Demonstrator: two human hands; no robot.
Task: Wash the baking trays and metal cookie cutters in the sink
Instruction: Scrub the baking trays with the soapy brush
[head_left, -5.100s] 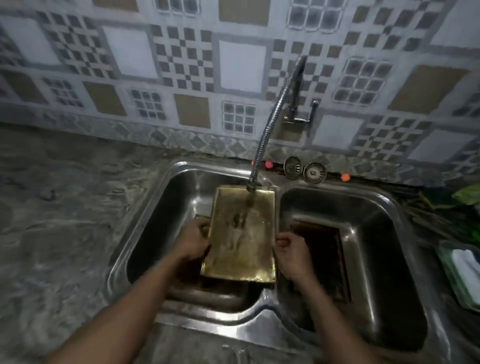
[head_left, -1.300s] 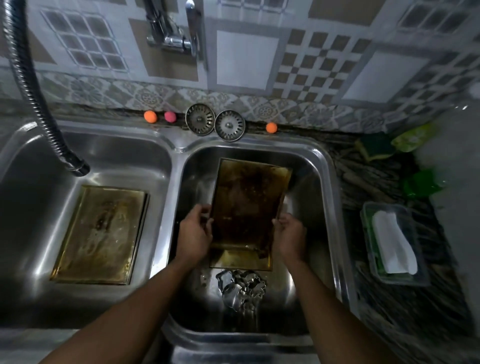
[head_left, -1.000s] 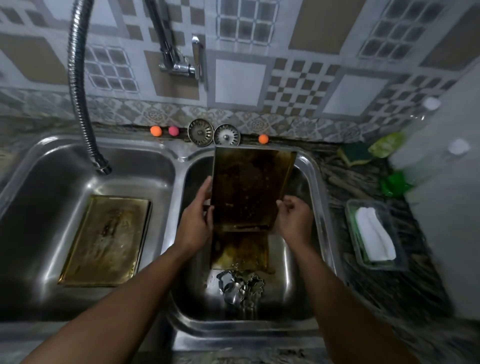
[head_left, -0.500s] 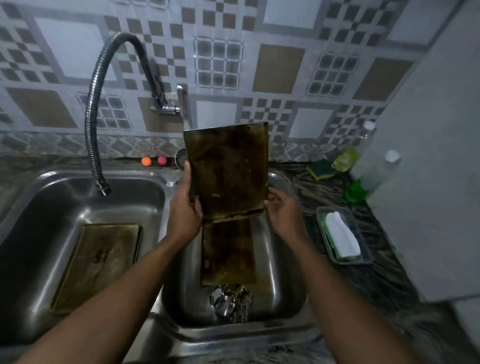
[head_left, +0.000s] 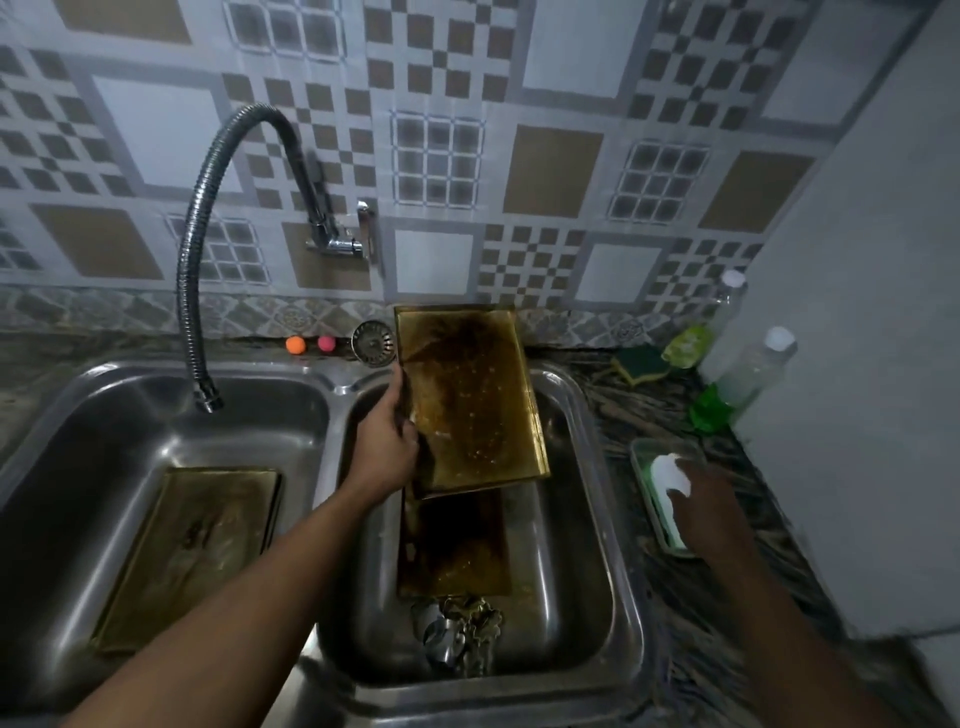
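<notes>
Below both hands lies the double sink (head_left: 631, 597). Its left basin (head_left: 270, 415), left of the left hand (head_left: 384, 441), holds one stained tray (head_left: 192, 551) lying flat on the bottom, with the hose (head_left: 189, 260) ending above its far end. The right basin (head_left: 566, 545), between the hands, holds the rest. A raised tray (head_left: 472, 400) stands tilted there with its dirty inside facing the person and its top against the back wall, and the left hand curls round its left edge. Under that tray's lower edge, nearer than the left hand, a flat tray (head_left: 452, 540) rests on the basin floor. At its near end sits a heap of cutters (head_left: 460, 631).

Right of the sink, on the counter, a clear dish (head_left: 641, 457) holds a white bar (head_left: 667, 470). The right hand (head_left: 711, 499) is on the bar, but blur hides whether its fingers grip it. Beyond that hand stand two bottles (head_left: 758, 369) and a sponge (head_left: 641, 364). Beyond the left hand a strainer (head_left: 373, 340) leans at the wall.
</notes>
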